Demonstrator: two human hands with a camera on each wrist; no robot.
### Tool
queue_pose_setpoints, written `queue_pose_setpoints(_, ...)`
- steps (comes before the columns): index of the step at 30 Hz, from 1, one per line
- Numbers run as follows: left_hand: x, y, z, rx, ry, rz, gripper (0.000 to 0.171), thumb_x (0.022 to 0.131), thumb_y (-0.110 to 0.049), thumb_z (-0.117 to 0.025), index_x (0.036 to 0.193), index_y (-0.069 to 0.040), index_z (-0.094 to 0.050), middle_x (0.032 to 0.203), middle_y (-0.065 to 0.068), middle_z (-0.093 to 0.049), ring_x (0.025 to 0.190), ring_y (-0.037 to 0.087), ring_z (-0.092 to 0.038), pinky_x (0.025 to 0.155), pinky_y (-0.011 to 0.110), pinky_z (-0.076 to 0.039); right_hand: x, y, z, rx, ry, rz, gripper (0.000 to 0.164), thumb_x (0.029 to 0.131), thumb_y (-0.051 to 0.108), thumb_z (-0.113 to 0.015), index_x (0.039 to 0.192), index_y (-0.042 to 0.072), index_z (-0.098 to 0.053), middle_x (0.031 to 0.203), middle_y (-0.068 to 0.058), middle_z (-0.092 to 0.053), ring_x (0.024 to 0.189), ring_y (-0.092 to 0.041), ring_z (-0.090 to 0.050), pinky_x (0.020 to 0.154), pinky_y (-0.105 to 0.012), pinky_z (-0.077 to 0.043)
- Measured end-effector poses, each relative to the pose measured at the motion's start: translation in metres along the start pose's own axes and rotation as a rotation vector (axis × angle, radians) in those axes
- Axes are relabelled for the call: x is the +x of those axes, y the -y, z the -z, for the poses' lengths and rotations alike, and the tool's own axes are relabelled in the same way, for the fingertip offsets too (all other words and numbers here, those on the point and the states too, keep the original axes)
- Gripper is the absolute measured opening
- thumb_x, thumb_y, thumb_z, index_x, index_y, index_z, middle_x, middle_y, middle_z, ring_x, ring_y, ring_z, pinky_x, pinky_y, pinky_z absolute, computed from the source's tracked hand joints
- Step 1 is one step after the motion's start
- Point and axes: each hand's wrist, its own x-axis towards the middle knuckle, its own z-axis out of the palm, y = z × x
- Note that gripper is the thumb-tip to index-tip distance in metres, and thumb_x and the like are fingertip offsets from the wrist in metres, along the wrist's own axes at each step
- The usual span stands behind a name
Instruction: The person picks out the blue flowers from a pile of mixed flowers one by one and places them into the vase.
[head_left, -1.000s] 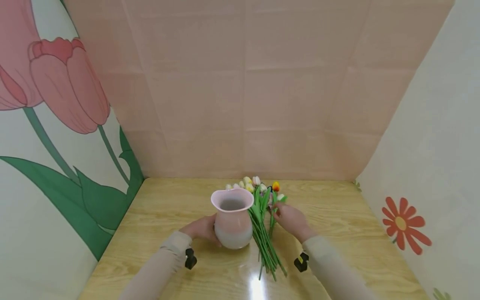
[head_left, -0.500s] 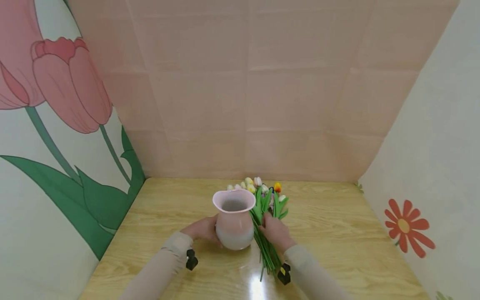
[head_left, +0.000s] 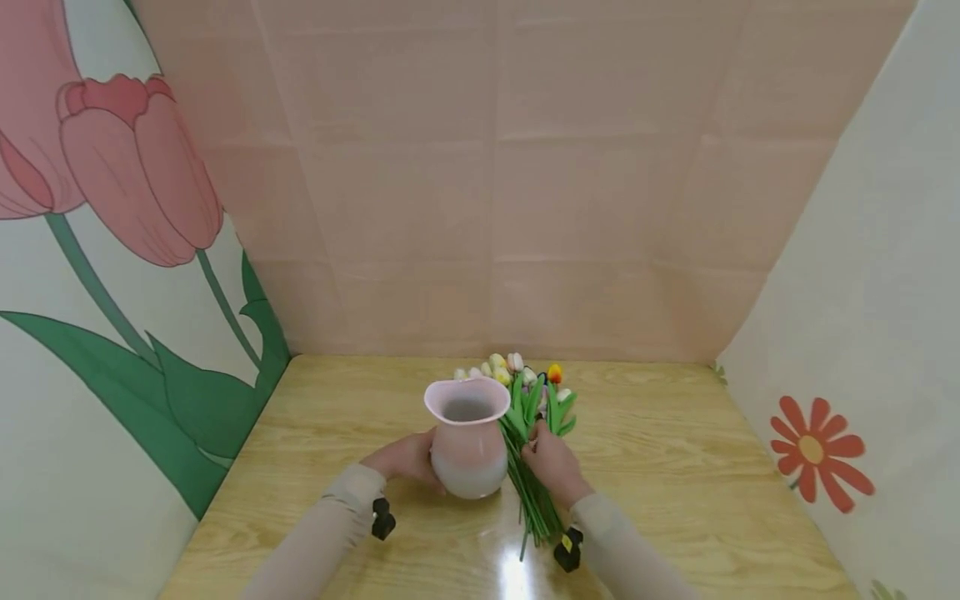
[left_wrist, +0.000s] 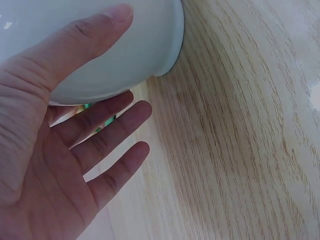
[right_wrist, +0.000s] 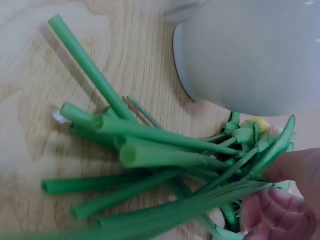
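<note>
A pink-and-white vase with a flared rim stands upright on the table. My left hand rests against its left side. In the left wrist view the thumb lies along the vase wall, and the other fingers are spread beside and behind it, fairly straight. Right of the vase lies a bunch of artificial tulips, blossoms toward the back and green stems toward me. My right hand is over the bunch, pinching a tulip stem between thumb and curled fingers just below the leaves.
The wooden table ends at a pink backdrop. Painted walls stand at both sides, with a tulip mural on the left and a red flower on the right. The vase stands close beside the stems.
My right hand has moved left and toward me, from the bunch's right edge onto its stems, then shifted only slightly. The left hand and vase have stayed in place.
</note>
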Motion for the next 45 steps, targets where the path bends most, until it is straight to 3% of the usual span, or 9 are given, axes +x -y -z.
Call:
queue_pose_setpoints(4, -0.001, -0.001, 0.0, -0.007, 0.005, 0.006, 0.098, 0.061, -0.011, -0.091, 0.144, -0.014, -0.038, 0.142, 0.007, -0.051, 0.129, 0.022, -0.047, 0.109, 0.04, -0.034, 0.0, -0.001, 0.005, 0.002, -0.044, -0.014, 0.029, 0.092, 0.024, -0.06, 0.116, 0.009, -0.05, 0.07, -0.001, -0.057, 0.054, -0.015, -0.05, 0.045, -0.029, -0.038)
queue_pose_setpoints(11, -0.001, 0.0, 0.001, -0.016, 0.012, 0.037, 0.1, 0.061, -0.012, -0.091, 0.145, -0.015, -0.037, 0.143, 0.004, -0.05, 0.128, 0.02, -0.047, 0.109, 0.04, -0.034, 0.0, -0.001, 0.023, -0.022, -0.136, 0.05, 0.025, 0.095, 0.025, -0.061, 0.115, 0.013, -0.057, 0.07, 0.001, -0.059, 0.053, -0.013, -0.048, 0.046, -0.028, -0.038)
queue_pose_setpoints(18, 0.0, 0.001, 0.0, -0.024, 0.02, 0.042, 0.1, 0.062, -0.012, -0.091, 0.146, -0.015, -0.035, 0.144, 0.004, -0.049, 0.128, 0.019, -0.047, 0.108, 0.04, -0.035, 0.0, -0.007, 0.04, -0.08, -0.34, 0.184, 0.026, 0.092, 0.023, -0.065, 0.114, 0.01, -0.06, 0.068, 0.002, -0.057, 0.046, -0.008, -0.042, 0.039, -0.024, -0.034)
queue_pose_setpoints(23, 0.0, 0.0, 0.0, -0.019, 0.021, 0.05, 0.101, 0.062, -0.013, -0.091, 0.146, -0.017, -0.035, 0.145, 0.003, -0.048, 0.13, 0.02, -0.046, 0.11, 0.041, -0.034, 0.007, -0.02, 0.056, -0.118, -0.519, 0.284, 0.028, 0.091, 0.021, -0.066, 0.117, 0.01, -0.06, 0.069, 0.003, -0.059, 0.042, -0.002, -0.033, 0.036, -0.022, -0.028)
queue_pose_setpoints(28, -0.001, -0.001, 0.001, -0.014, 0.022, 0.057, 0.1, 0.062, -0.01, -0.09, 0.146, -0.017, -0.036, 0.144, 0.003, -0.048, 0.13, 0.02, -0.046, 0.11, 0.041, -0.034, 0.013, -0.036, 0.077, -0.168, -0.637, 0.345, 0.036, 0.092, 0.02, -0.065, 0.125, 0.007, -0.057, 0.068, 0.001, -0.059, 0.037, 0.002, -0.024, 0.034, -0.02, -0.023)
queue_pose_setpoints(36, -0.002, -0.001, 0.001, -0.015, 0.027, 0.05, 0.101, 0.062, -0.012, -0.091, 0.147, -0.017, -0.035, 0.146, 0.003, -0.047, 0.132, 0.02, -0.044, 0.112, 0.042, -0.032, 0.021, -0.07, 0.097, -0.189, -0.678, 0.304, 0.041, 0.092, 0.018, -0.065, 0.132, 0.014, -0.055, 0.068, -0.001, -0.058, 0.037, 0.001, -0.024, 0.033, -0.022, -0.023)
queue_pose_setpoints(45, 0.0, 0.003, 0.001, 0.046, 0.007, 0.043, 0.097, 0.062, -0.015, -0.092, 0.143, -0.018, -0.039, 0.14, 0.001, -0.053, 0.127, 0.019, -0.049, 0.108, 0.04, -0.037, 0.019, -0.099, 0.097, -0.18, -0.561, 0.158, 0.036, 0.095, 0.019, -0.06, 0.131, 0.012, -0.057, 0.073, -0.006, -0.064, 0.042, -0.01, -0.042, 0.036, -0.027, -0.031)
